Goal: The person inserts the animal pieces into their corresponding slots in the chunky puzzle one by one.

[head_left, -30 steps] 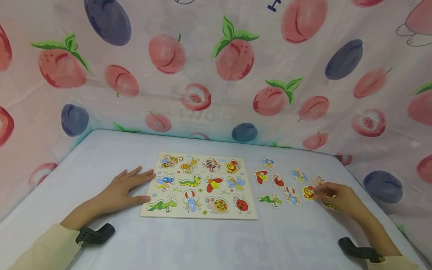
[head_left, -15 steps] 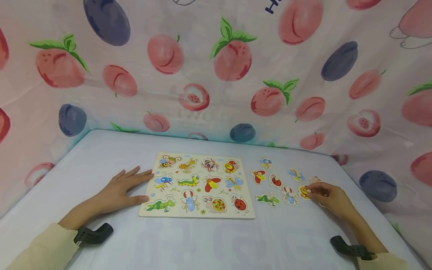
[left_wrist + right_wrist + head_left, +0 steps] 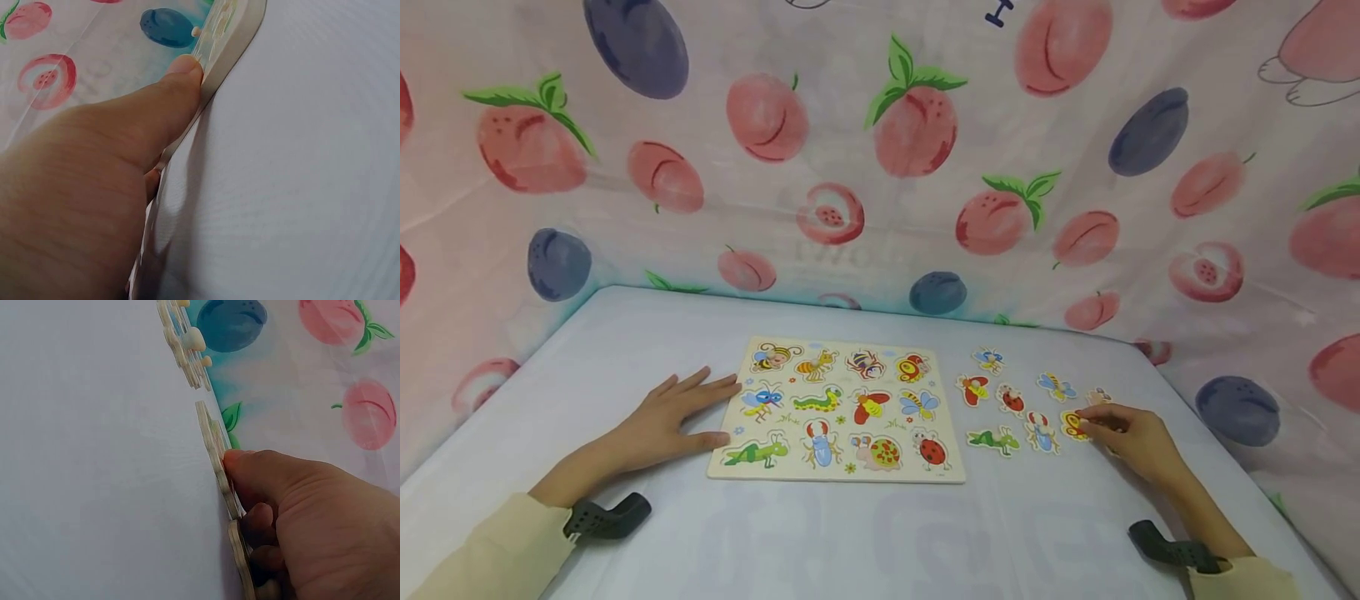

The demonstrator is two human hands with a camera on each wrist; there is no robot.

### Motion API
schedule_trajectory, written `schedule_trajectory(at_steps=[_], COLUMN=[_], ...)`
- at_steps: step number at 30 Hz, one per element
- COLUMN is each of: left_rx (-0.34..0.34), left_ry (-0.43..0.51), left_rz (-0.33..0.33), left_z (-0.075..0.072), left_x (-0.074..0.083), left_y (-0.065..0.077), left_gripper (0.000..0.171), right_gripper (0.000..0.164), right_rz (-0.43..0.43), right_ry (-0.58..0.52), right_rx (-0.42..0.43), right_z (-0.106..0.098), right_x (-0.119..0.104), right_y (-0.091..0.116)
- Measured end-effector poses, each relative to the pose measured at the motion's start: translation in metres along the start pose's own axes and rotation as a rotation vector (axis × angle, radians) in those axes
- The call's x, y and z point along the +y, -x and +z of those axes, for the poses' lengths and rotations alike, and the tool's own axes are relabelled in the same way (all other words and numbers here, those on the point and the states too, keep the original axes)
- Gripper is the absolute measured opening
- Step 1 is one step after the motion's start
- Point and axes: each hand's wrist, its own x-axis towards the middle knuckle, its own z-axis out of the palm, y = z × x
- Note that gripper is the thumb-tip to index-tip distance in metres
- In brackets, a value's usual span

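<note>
My left hand (image 3: 676, 421) lies flat with fingers spread, its fingertips on the left edge of a wooden insect puzzle board (image 3: 842, 478). The left wrist view shows the thumb (image 3: 178, 78) resting along the board's rim. On the right, my right hand (image 3: 1142, 440) pinches a red-and-yellow butterfly puzzle piece (image 3: 1072, 426) at its face, thumb and forefinger together. In the right wrist view that piece (image 3: 215, 459) stands close over the white cloth, and the other fingers curl beside another piece (image 3: 240, 559). The palm partly hides pieces behind it.
Loose pieces lie right of the board: a grasshopper (image 3: 994, 442), a stag beetle (image 3: 1042, 432), a ladybug (image 3: 1011, 398), a red-winged bug (image 3: 973, 390), a mosquito (image 3: 988, 360), a bee-like insect (image 3: 1057, 386) and a snail (image 3: 1099, 397). A fruit-print curtain (image 3: 865, 150) hangs behind.
The right hand has shifted slightly left, its fingertips further over the butterfly piece, and a green piece under the hand is now mostly covered. The left hand stays at the board. The head view shifts slightly.
</note>
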Motion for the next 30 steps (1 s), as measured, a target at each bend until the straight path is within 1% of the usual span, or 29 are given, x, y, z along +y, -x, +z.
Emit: schedule_trajectory(at_steps=[12, 22, 30], left_rx=[-0.005, -0.004, -0.002], left_ry=[0.0, 0.001, -0.001], left_rz=[-0.011, -0.014, -0.009], left_z=[-0.0004, -0.0001, 0.0007], left_x=[0.0005, 0.0, -0.0007], left_y=[-0.0007, -0.0002, -0.0003], left_gripper=[0.076, 0.076, 0.076], right_gripper=[0.022, 0.021, 0.024], right_rz=[-0.048, -0.063, -0.064], right_ry=[0.026, 0.046, 0.047], right_rx=[0.042, 0.052, 0.061], right_z=[0.0004, -0.0004, -0.0006], right_x=[-0.0016, -0.0023, 0.0018], right_y=[0.0012, 0.0009, -0.0001])
